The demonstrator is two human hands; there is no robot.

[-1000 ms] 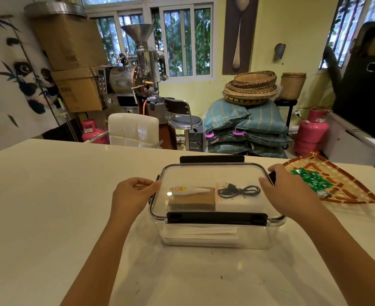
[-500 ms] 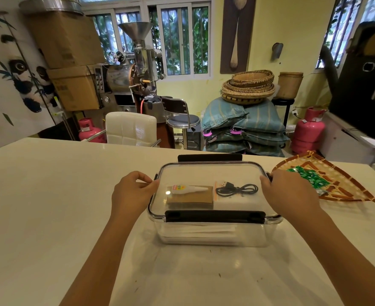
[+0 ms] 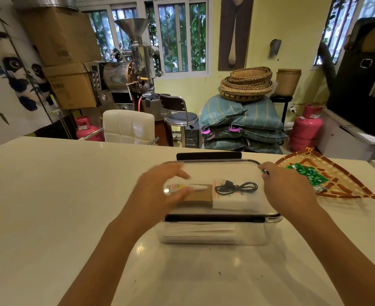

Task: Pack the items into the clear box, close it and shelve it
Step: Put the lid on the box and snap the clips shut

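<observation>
While right hand [image 3: 287, 191] curls fingers over the right rim of the clear box [image 3: 217, 230] on the table [image 3: 49, 195], left hand [image 3: 160, 193], blurred, spreads above the lid [image 3: 224, 171], gripping nothing; cable [image 3: 237, 188] between hands.

A clear box [image 3: 217, 230] is set on a white table [image 3: 49, 206], with its lid [image 3: 226, 171] laid on top. The near black latch [image 3: 215, 218] is folded down, while the far latch [image 3: 208, 156] is stood up. Through the lid a black cable [image 3: 236, 188], a white tube [image 3: 193, 187] and a brown card [image 3: 201, 196] are seen. The left hand [image 3: 158, 193], blurred, is held over the lid's left part with fingers spread. The lid's right edge is gripped by the right hand [image 3: 286, 191]. A woven tray [image 3: 336, 180] with green packets [image 3: 308, 175] is placed just beside the box.
</observation>
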